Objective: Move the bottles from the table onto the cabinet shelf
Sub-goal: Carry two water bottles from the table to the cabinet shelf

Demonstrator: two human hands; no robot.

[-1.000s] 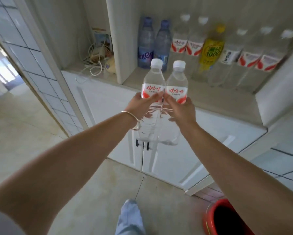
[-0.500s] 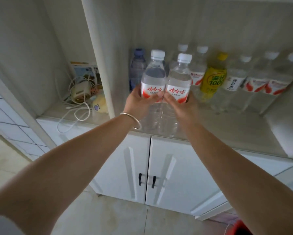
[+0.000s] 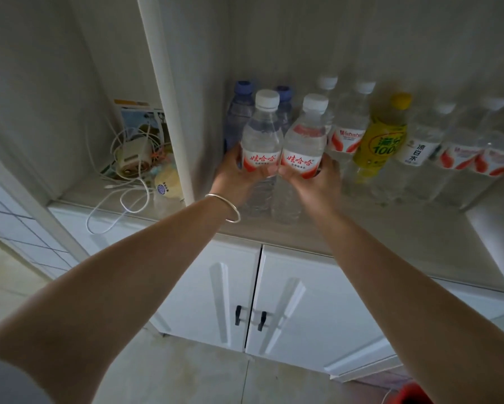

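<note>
My left hand (image 3: 236,177) grips a clear water bottle (image 3: 261,135) with a white cap and a red-and-white label. My right hand (image 3: 317,182) grips a second, matching bottle (image 3: 303,144) right beside it. Both bottles stand upright over the front part of the cabinet shelf (image 3: 376,228); their bases look close to or on it. Behind them a row of bottles lines the back of the shelf: two blue ones (image 3: 239,112), clear ones (image 3: 347,135) and a yellow one (image 3: 381,141).
A white upright panel (image 3: 169,112) divides the shelf; left of it lie tangled white cables and a charger (image 3: 131,161). White cabinet doors with black handles (image 3: 250,316) are below. A red bucket (image 3: 411,395) sits on the floor at the lower right.
Both hands have carried the two bottles forward and down over the shelf, in front of the blue bottles. The view has come closer to the cabinet.
</note>
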